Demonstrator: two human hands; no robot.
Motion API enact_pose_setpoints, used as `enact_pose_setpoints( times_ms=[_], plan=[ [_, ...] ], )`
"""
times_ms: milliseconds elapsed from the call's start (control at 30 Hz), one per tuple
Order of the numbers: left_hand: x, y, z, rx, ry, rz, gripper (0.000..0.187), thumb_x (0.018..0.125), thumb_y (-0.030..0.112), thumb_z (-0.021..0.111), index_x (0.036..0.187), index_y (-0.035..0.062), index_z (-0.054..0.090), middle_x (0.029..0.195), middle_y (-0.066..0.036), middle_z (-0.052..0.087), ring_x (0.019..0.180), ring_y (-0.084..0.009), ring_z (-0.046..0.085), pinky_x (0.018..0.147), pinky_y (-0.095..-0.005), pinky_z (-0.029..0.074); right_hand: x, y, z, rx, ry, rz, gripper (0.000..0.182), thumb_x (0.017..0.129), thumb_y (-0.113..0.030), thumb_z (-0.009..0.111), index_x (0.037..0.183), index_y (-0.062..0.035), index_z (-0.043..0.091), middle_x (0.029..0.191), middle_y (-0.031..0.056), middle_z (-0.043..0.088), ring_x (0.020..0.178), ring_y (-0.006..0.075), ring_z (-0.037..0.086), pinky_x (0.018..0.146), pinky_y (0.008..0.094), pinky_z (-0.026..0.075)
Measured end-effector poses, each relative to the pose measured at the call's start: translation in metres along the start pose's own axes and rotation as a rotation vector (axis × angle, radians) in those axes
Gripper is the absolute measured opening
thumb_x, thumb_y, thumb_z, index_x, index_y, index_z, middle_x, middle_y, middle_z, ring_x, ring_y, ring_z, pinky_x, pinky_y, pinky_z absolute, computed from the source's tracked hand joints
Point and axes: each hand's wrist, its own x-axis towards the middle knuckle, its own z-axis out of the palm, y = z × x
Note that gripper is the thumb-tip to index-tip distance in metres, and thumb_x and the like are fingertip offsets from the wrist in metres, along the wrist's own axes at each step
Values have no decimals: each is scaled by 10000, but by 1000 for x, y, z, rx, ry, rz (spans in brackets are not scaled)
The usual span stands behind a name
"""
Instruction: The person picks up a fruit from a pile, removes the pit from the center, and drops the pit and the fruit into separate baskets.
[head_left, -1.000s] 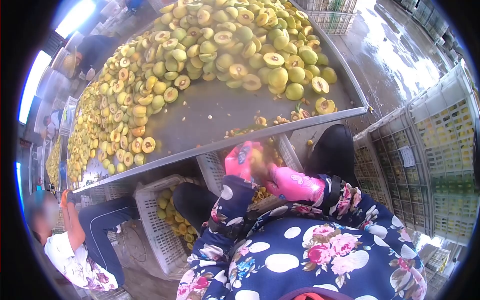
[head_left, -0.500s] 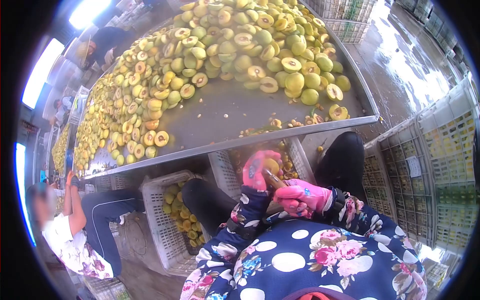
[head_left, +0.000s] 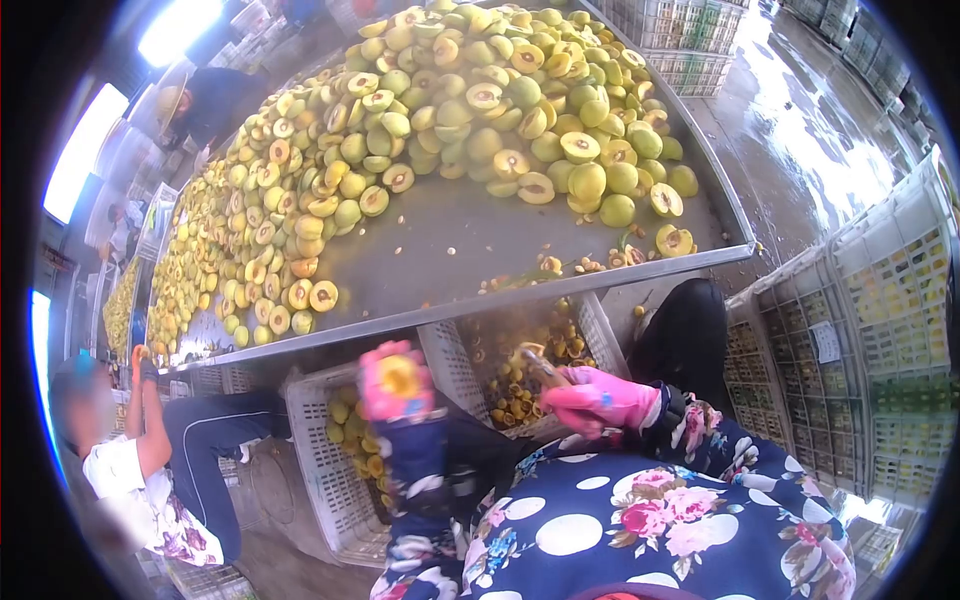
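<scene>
My left hand (head_left: 393, 408), in a pink glove, is closed around a peach half (head_left: 399, 377) whose yellow-orange cut face points up. That hand is slightly blurred and hangs over the near edge of a white crate (head_left: 312, 440) with peach halves in it. My right hand (head_left: 600, 398), also pink-gloved, grips a slim pitting tool (head_left: 545, 368) with a brownish shaft. The tool's tip holds a small pale piece that I cannot make out, above a second white crate (head_left: 452, 362) of yellowish scraps. A heap of halved peaches (head_left: 480, 120) lies on the metal table in front.
The metal table's raised rim (head_left: 460, 312) runs just beyond my knees. Stacked crates (head_left: 850, 330) stand close on my right. A co-worker (head_left: 150, 470) sits at the left, and another person (head_left: 205, 100) bends beyond the table. Pits and scraps (head_left: 600, 262) lie along the rim.
My left hand has moved left with the peach half, away from the tool and toward the left crate. My right hand stays nearly in place, still holding the tool.
</scene>
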Motion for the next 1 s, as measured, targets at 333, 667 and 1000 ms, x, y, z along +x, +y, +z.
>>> enact_pose_setpoints(
  times_ms=[333,667,1000],
  plan=[
    [159,161,-188,770,227,320,227,866,208,584,952,-3,585,774,-75,585,641,-126,559,537,-270,481,87,122,-92,-1546,-255,237,281,721,-221,567,923,-52,665,914,169,636,836,316,622,718,420,488],
    [321,-115,115,1894,-347,481,306,778,66,645,1059,-11,550,808,-102,638,729,-165,605,621,-283,495,45,100,-86,-630,269,-17,265,875,-258,498,874,-1,561,816,159,625,745,300,600,645,395,440],
    [290,-148,108,2134,-447,159,399,753,135,691,1087,-13,532,900,-133,638,816,-224,622,714,-319,502,9,39,-75,-787,278,12,329,880,-308,513,942,14,483,790,228,592,745,368,596,635,411,444]
  ],
)
